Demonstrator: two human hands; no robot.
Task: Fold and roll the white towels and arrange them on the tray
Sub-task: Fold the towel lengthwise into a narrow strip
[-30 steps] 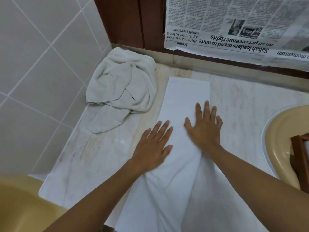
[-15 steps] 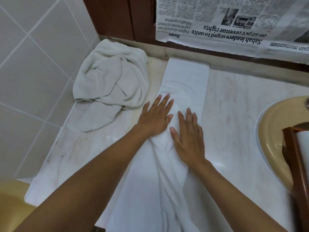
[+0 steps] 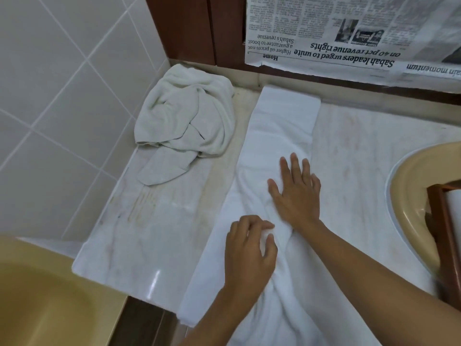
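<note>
A long white towel (image 3: 282, 126) lies lengthwise on the marble counter (image 3: 149, 233), folded into a narrow strip whose far end is flat and whose near part is bunched in ridges. My right hand (image 3: 296, 193) presses flat on the strip's middle with fingers straight. My left hand (image 3: 249, 248) sits nearer to me, fingers curled, pinching a fold of the same towel. A crumpled off-white towel (image 3: 187, 118) lies in the back left corner. At the right edge shows a brown wooden tray (image 3: 446, 236) with something white in it.
Tiled wall (image 3: 62, 96) bounds the counter on the left. Dark wood panelling (image 3: 194, 28) and a taped newspaper (image 3: 349, 33) stand at the back. A beige basin (image 3: 409, 196) sits at the right, another beige fixture (image 3: 45, 300) at the lower left.
My left hand has drawn back toward me and curled on a fold of the towel. My right hand stays flat on the strip, now ahead of the left.
</note>
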